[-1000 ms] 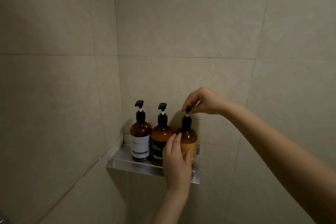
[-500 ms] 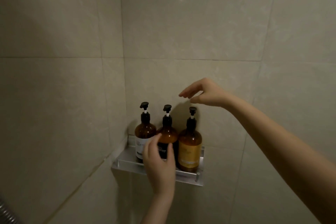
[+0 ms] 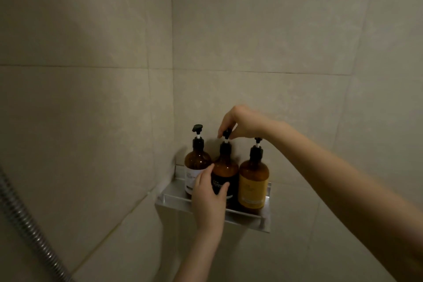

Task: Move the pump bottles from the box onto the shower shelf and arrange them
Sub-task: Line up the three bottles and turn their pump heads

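Three amber pump bottles stand upright in a row on the metal corner shelf [image 3: 169, 199]. The white-label bottle [image 3: 195, 162] is at the left. In the middle is the black-label bottle [image 3: 225, 170], and the yellow-label bottle [image 3: 253, 184] is at the right. My left hand [image 3: 209, 199] wraps the lower body of the black-label bottle from the front. My right hand [image 3: 242, 122] pinches that bottle's black pump head from above. The box is not in view.
Beige tiled walls meet in a corner just left of the shelf. A ribbed metal shower hose [image 3: 27, 229] runs diagonally at the lower left. The shelf has a low front rail [image 3: 245, 213].
My right hand dropped from above the yellow-label bottle onto the middle bottle's pump head. My left hand closed around the middle bottle's body. One second ago both hands held the yellow-label bottle.
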{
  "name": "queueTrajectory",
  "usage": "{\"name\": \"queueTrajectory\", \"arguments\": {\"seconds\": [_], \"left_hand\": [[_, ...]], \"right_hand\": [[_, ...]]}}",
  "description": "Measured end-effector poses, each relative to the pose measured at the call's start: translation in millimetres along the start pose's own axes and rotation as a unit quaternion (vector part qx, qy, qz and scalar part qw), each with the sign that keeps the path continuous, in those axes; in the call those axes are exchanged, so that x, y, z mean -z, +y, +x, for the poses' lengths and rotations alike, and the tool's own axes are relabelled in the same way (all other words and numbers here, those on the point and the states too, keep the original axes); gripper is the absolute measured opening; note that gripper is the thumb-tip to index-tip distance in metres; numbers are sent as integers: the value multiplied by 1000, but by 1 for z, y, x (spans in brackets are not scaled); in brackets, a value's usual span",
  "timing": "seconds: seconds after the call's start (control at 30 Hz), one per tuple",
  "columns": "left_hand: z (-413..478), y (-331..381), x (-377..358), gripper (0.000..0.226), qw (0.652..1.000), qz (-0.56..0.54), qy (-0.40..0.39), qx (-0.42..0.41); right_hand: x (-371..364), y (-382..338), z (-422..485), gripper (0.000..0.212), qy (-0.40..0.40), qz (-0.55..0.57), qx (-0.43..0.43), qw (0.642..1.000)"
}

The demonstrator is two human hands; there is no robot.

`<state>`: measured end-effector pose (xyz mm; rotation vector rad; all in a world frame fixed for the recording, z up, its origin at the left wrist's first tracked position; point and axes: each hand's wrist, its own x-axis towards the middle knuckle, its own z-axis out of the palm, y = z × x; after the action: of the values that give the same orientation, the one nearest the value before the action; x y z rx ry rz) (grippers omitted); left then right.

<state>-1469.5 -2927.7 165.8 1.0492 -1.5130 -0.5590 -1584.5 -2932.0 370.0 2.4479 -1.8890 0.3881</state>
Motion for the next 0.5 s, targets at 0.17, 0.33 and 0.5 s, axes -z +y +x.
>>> {"name": "queueTrajectory", "arguments": {"seconds": [0.17,0.33,0.5], "left_hand": [[3,-3,0,58,1000,0,-5,-14],[7,-1,17,43,997,-19,78,-20],[28,-11,31,47,994,-1,112,-9]], "right_hand": [[-1,2,4,33,-5,-1,3,1000],[10,2,10,52,14,61,19,998],[5,-17,35,45,41,10,51,998]]}}
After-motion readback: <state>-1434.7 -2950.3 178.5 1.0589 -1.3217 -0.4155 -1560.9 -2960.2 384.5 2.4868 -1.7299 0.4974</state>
